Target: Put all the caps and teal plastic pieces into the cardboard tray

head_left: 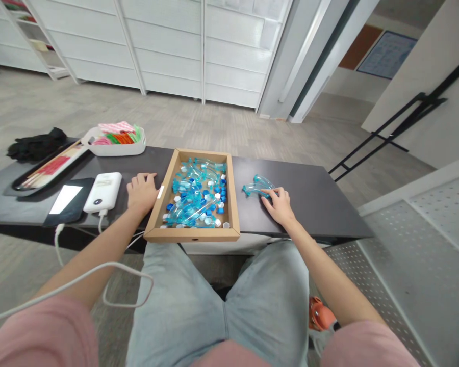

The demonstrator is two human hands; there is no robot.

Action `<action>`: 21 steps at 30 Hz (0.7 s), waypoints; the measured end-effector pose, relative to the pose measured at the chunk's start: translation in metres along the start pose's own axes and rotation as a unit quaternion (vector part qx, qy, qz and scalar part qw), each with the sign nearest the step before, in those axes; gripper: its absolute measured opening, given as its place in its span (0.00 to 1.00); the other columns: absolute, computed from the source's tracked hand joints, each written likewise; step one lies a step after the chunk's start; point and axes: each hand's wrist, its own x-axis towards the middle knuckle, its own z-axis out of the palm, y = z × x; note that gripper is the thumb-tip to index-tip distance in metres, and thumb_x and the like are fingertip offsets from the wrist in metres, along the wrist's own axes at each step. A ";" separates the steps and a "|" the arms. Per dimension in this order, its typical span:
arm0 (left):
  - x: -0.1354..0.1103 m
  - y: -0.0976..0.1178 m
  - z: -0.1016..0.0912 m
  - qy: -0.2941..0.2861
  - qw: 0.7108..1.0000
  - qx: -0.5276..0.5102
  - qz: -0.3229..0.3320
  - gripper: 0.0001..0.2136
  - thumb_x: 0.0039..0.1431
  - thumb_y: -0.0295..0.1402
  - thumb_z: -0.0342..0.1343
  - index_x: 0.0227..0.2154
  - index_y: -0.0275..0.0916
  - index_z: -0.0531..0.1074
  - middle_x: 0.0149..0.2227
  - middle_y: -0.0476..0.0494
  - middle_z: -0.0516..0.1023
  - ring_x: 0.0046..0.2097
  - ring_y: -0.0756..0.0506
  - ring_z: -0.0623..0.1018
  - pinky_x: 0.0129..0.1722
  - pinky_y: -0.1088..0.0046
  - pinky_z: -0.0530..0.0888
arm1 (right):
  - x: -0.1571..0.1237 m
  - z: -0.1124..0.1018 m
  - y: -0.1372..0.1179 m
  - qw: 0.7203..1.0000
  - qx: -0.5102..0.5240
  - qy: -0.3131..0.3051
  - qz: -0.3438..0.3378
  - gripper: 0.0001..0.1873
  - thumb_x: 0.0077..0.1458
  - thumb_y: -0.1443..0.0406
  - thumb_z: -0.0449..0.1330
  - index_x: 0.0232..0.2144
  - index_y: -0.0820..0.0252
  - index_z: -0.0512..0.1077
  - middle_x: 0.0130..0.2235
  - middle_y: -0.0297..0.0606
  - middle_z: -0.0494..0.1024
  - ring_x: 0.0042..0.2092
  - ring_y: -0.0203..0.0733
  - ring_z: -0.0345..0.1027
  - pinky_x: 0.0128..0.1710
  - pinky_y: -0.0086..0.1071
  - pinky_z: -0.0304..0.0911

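A shallow cardboard tray sits on the dark table, filled with several clear blue tubes and small blue and white caps. My left hand lies flat on the table just left of the tray, fingers stretched out, holding nothing. My right hand rests on the table to the tray's right. Its fingertips touch a small pile of clear blue curved tubes lying on the tabletop, fingers extended rather than wrapped around them.
A white power bank with a cable and a phone lie left of my left hand. Farther left are a long dark tray of sticks, a white basket of coloured packets and black cloth. White cabinets stand behind.
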 end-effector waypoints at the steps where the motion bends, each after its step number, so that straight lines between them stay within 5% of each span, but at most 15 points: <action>1: 0.001 -0.001 0.001 0.003 1.000 -0.002 0.001 0.34 0.77 0.39 0.44 0.78 0.26 0.69 0.73 0.15 0.67 0.71 0.19 0.68 0.71 0.39 0.66 | 0.001 0.002 -0.003 1.000 0.007 0.004 -0.010 0.23 0.77 0.53 0.57 0.62 0.49 0.86 0.58 0.55 0.79 0.62 0.67 0.71 0.69 0.64 0.67; 14: 0.004 -0.004 0.010 0.026 1.000 -0.011 0.007 0.34 0.76 0.40 0.45 0.77 0.28 0.70 0.74 0.16 0.67 0.71 0.20 0.68 0.71 0.41 0.66 | 0.008 0.000 0.002 0.987 0.134 0.086 0.029 0.21 0.74 0.45 0.58 0.48 0.50 0.83 0.54 0.50 0.84 0.62 0.63 0.74 0.69 0.63 0.64; 18: 0.004 -0.005 0.011 0.027 1.000 -0.012 0.007 0.34 0.77 0.43 0.45 0.77 0.29 0.70 0.74 0.15 0.68 0.72 0.20 0.68 0.71 0.41 0.66 | 0.013 -0.016 -0.024 0.971 0.207 0.114 0.028 0.22 0.75 0.43 0.58 0.51 0.47 0.84 0.57 0.49 0.84 0.64 0.64 0.75 0.68 0.63 0.68; 21: 0.003 -0.004 0.010 0.025 1.000 -0.014 0.006 0.34 0.77 0.43 0.45 0.77 0.29 0.70 0.74 0.15 0.68 0.72 0.20 0.68 0.71 0.40 0.66 | 0.021 -0.024 -0.062 0.965 0.252 0.058 -0.055 0.20 0.78 0.44 0.59 0.53 0.43 0.85 0.60 0.46 0.85 0.68 0.63 0.74 0.73 0.64 0.65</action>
